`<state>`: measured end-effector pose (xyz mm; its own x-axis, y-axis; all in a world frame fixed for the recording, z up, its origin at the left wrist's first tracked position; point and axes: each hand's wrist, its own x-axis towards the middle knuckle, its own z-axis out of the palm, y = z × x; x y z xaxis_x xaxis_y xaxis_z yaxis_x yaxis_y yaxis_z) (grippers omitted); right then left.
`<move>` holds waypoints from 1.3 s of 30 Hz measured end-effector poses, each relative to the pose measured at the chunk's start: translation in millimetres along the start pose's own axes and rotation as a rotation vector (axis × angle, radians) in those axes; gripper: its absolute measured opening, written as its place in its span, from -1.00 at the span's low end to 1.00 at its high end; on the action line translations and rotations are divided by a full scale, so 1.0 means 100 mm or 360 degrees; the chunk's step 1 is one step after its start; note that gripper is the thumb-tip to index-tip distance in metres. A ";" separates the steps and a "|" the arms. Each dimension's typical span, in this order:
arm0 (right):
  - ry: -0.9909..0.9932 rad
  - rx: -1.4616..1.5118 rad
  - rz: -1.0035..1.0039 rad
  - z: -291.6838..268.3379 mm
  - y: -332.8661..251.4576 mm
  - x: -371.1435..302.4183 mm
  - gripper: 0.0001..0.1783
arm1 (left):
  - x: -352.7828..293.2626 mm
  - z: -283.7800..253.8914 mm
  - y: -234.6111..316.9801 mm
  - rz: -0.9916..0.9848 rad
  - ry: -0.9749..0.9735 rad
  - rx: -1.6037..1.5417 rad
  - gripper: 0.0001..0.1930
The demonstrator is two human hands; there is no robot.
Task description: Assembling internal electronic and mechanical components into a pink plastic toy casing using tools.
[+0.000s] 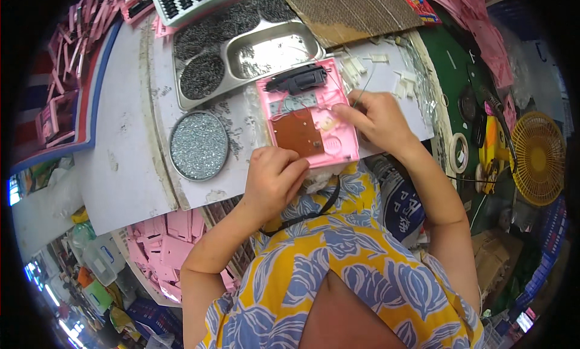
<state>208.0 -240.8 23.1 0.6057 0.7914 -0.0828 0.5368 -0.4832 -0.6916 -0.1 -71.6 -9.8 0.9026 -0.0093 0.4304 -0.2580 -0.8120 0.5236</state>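
One floral top [284,282] sits nearest. Left hand [275,177] grips one pink case [348,148]; right hand's [383,122] fingers bend beside one wire [367,81], grip unclear.

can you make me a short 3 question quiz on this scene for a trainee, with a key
1. Multiple choice: what colour is the flat board inside the pink casing?
a) green
b) brown
c) white

2. True or false: the heap of small silvery pieces is to the left of the casing.

3. Fill in the missing word: the person's ____ hand is at the casing's lower left corner.

Key:
1. b
2. true
3. left; the left hand is there, while the right hand is at the casing's right side.
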 end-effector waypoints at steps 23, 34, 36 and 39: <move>0.0232 0.0129 0.0224 -0.03 -0.02 0.11 -0.71 | 0.43 -0.09 0.14 -0.0369 -0.0446 0.0020 -0.84; 0.0145 0.0059 0.0261 -0.06 0.13 0.03 -0.63 | 0.47 0.05 0.13 -0.0401 -0.0253 -0.0060 -0.80; 0.0233 -0.0032 0.0280 0.02 0.05 0.04 -0.62 | 0.54 0.13 0.13 -0.0389 -0.0153 -0.0036 -0.80; 0.0189 -0.0186 0.0159 0.05 0.08 0.18 -0.62 | 0.67 0.23 0.08 -0.0355 -0.0129 0.0000 -0.77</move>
<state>219.6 -228.6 12.5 0.7206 0.6910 -0.0569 0.5310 -0.6028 -0.5956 66.2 -91.7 6.1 0.9620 0.1234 0.2435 -0.0491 -0.7992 0.5990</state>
